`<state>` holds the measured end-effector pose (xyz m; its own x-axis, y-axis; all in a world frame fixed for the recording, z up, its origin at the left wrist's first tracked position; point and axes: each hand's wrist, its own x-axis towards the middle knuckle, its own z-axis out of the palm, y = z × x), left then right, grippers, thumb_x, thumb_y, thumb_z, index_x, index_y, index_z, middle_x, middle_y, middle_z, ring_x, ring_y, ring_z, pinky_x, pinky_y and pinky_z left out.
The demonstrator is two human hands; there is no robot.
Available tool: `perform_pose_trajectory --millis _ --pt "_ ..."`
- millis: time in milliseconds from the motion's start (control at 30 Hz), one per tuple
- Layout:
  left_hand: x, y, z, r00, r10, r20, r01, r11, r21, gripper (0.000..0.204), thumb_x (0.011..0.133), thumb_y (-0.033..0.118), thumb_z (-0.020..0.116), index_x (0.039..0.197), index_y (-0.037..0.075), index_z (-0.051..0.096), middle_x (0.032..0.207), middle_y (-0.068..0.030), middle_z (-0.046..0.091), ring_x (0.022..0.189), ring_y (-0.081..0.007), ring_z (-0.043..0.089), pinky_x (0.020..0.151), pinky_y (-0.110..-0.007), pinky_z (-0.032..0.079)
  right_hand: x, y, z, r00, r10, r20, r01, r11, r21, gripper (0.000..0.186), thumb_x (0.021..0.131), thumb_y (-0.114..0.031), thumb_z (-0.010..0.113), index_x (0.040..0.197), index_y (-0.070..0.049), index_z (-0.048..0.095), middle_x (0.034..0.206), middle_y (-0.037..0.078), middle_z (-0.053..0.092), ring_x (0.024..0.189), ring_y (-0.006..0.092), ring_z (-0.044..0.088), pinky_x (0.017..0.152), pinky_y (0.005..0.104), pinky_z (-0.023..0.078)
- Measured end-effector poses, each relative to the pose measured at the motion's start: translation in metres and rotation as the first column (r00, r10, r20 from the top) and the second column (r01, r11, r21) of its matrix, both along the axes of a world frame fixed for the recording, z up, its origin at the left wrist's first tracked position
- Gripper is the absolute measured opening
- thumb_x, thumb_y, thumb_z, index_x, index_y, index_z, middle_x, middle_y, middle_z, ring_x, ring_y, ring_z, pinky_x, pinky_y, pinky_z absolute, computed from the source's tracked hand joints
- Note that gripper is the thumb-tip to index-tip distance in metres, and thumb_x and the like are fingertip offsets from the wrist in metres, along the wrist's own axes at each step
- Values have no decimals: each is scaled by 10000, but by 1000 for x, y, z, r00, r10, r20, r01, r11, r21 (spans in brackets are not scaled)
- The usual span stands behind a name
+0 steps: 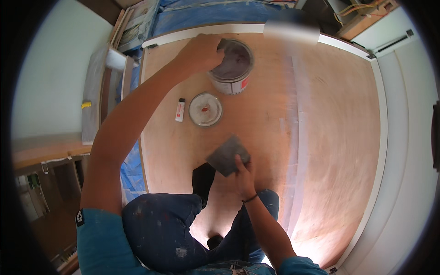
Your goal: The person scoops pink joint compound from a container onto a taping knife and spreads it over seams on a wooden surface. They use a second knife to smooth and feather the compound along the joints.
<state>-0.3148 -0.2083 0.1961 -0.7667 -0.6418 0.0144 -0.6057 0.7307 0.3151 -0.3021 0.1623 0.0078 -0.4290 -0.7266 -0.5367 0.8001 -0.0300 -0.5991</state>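
My left hand (205,52) is stretched far forward to the left rim of an open round can (231,88), which holds a greyish-brown paste. Its fingers are closed, and a small dark piece shows at their tips, too little of it to name. Closer to me, my right hand (245,178) grips a flat, dark grey square plate (228,155) by its right corner, thumb on top. The plate is slightly blurred and held over the wooden panel. Between the two hands lies the can's round lid (206,110), smeared with paste. A small white tube with a black cap (180,110) is left of it.
A large wooden panel (339,119) with a pale lengthwise strip (295,137) and white edging lies under everything. Blue sheeting (197,18) covers the far side. A blurred white cylinder (291,33) sits at the far edge. Shelving stands left; a white wall rises right.
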Motion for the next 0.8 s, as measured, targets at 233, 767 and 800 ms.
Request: perform_pose_trajectory --millis 233,767,800 --pt "-80 -30 -86 956 -85 282 100 994 -36 279 793 147 592 912 -64 733 946 -322 708 925 -474 699 881 -542 545 -65 66 25 950 -250 186 234 967 105 298 1057 -156 584 1347 -94 562 1292 64 649 1198 224 631 994 435 552" --pt "-41 -172 -223 838 -292 461 402 901 -161 479 1000 282 501 1338 -47 585 1297 -293 633 1186 -429 636 1022 -515 495 -74 130 22 844 -377 382 370 924 94 411 1006 -128 622 1402 -97 516 1312 128 629 1201 282 648 1032 449 554" --pt "-41 -165 -224 862 -181 473 299 936 -186 482 997 278 508 1347 -45 582 1307 -296 628 1193 -432 631 1030 -512 491 -75 128 27 835 -381 398 368 923 110 414 1004 -127 622 1403 -96 515 1314 128 629 1203 283 647 1031 450 554"
